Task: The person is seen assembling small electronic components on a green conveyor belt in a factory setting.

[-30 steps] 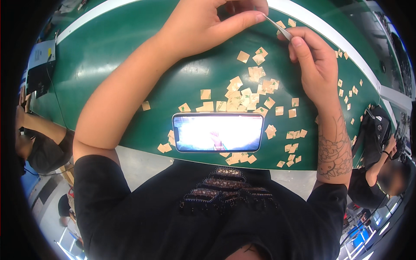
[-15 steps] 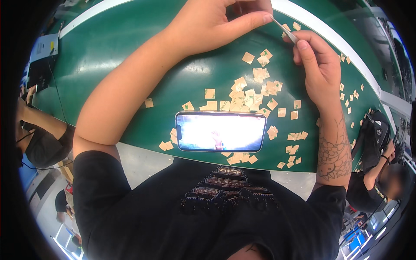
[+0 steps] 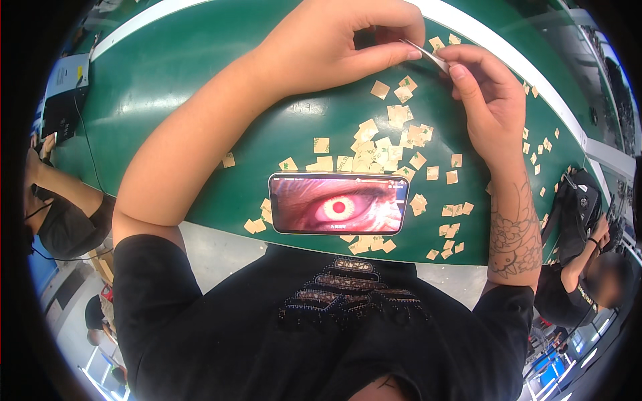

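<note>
On the far side, the right hand (image 3: 496,107) holds tweezers (image 3: 431,58) beside the left hand (image 3: 328,50); nearer, tan squares (image 3: 364,159) surround a phone (image 3: 338,204).

Tweezers (image 3: 431,59) | silvery, slender | tilted (tip leftward) | in right fingers (image 3: 467,83)

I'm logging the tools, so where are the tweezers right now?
In the head view, the tweezers are near the top, right of centre, held in the right hand, with their tips close to the left hand.

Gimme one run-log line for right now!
right hand: holding tweezers | left hand: near tweezer tips, contents unclear | phone: screen lit | tan squares: scattered on green table
</note>
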Motion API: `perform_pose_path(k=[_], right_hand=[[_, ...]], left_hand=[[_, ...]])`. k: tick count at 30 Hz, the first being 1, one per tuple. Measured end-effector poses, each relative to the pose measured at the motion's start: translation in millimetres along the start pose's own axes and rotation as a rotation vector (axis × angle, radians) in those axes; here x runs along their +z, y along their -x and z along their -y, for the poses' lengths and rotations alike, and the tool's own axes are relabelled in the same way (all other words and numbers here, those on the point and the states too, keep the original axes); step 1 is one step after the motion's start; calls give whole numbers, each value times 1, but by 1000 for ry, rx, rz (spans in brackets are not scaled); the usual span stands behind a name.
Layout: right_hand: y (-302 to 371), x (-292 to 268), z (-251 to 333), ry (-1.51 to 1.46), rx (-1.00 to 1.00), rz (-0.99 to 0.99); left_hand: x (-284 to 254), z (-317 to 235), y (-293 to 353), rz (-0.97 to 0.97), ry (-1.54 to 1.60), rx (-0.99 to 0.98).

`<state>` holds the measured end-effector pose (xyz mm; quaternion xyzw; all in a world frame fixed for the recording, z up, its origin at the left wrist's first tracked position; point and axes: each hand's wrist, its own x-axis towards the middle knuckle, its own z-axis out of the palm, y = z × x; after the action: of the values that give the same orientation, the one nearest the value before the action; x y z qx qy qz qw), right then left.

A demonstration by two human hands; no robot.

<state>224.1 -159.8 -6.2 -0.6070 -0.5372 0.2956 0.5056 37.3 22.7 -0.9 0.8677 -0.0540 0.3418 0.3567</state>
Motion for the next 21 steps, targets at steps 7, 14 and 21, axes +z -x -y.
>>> perform_pose_path(k=[7, 14, 21], right_hand=[[0, -3, 11, -9, -113, -170], [4, -5, 23, -134, -142, -160], [1, -18, -1, -303, -81, -224]], left_hand=[[-2, -4, 3, -10, 24, -196], [-2, -4, 3, 2, 34, -255], [-2, -5, 3, -4, 53, -277]])
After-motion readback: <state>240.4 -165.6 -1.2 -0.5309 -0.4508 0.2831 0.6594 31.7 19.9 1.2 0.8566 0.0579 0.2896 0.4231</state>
